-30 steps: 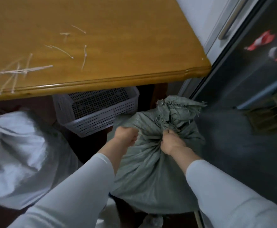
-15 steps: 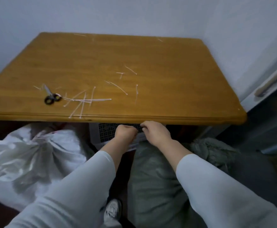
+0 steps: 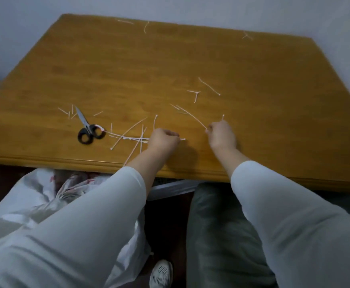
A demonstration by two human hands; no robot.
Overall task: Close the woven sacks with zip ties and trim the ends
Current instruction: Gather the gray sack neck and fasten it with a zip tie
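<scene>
Loose white zip ties (image 3: 128, 134) lie scattered near the front edge of the wooden table (image 3: 170, 65). My left hand (image 3: 163, 140) rests on this pile with its fingers curled over a tie whose tip sticks out to the right. My right hand (image 3: 221, 136) pinches one long zip tie (image 3: 190, 116) that runs up and to the left across the tabletop. Below the table edge on the right stands the grey-green woven sack (image 3: 217, 235), partly hidden by my right sleeve. At the lower left lies a white sack (image 3: 35, 196). Black-handled scissors (image 3: 87, 129) lie on the table to the left of my hands.
Short cut tie ends (image 3: 209, 86) are strewn over the middle and back of the table. A white basket's rim (image 3: 170, 187) shows under the table edge between my arms. My shoe (image 3: 161, 273) is on the dark floor. A pale wall stands behind the table.
Both hands let go of the green sack's bunched neck, rose from under the table edge and now sit on the tabletop among the zip ties. The view tilted up from the sack to the table.
</scene>
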